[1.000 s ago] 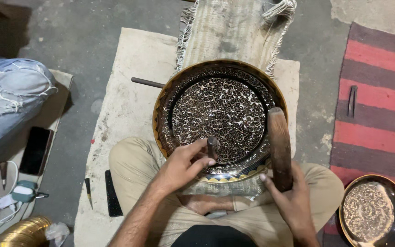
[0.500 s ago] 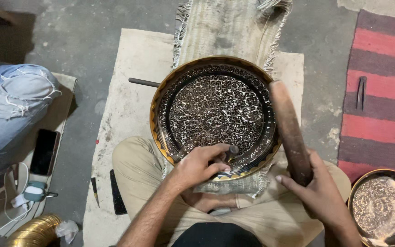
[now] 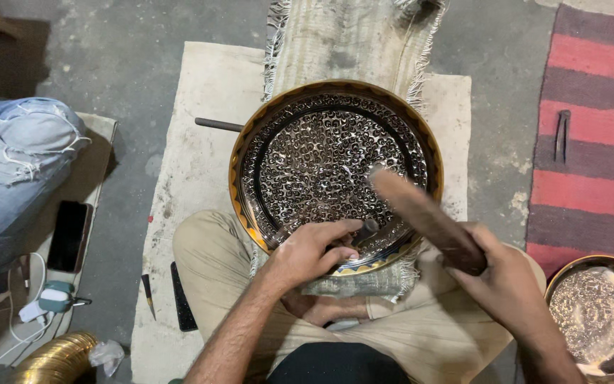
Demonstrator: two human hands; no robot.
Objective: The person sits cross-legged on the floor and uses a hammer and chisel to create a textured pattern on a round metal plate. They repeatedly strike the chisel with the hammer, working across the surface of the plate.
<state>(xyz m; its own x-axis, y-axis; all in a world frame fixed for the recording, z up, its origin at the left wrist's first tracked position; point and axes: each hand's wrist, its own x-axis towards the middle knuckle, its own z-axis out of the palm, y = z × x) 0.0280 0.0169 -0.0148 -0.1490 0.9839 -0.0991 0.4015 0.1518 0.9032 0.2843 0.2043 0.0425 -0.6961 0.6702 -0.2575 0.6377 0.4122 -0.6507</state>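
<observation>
Under both hands, a round engraved tray [image 3: 335, 171] is resting tilted on the person's lap, its near rim sitting on a folded cloth [image 3: 353, 283] over the crossed legs.

Left hand [image 3: 314, 252]: curling at the tray's near rim, fingers pinching a small dark punch [image 3: 365, 232] whose tip is meeting the patterned metal. Half a second ago this hand was sitting at nearly the same spot; a second ago it was working slightly higher on the pattern, so the punch is creeping along the near rim.

Right hand [image 3: 506, 281]: closing in a fist around the lower end of a long wooden mallet [image 3: 428, 220]. The mallet is showing motion blur and is lying across the tray toward the punch; in both earlier views it was standing raised beside the tray's right edge. The change is reading as a downstroke in progress, one blow in a run of chasing strikes.

Left of the left hand: a thin metal rod [image 3: 218, 124] lying on the pale mat [image 3: 200, 178], partly under the tray; farther left, another person's jeans-clad knee [image 3: 19, 163], a phone [image 3: 69, 235], and an earbud case [image 3: 57, 297].

Right of the right hand: a smaller engraved bowl [image 3: 598, 313] and pliers [image 3: 561, 135] on a striped rug [image 3: 598, 107].
</observation>
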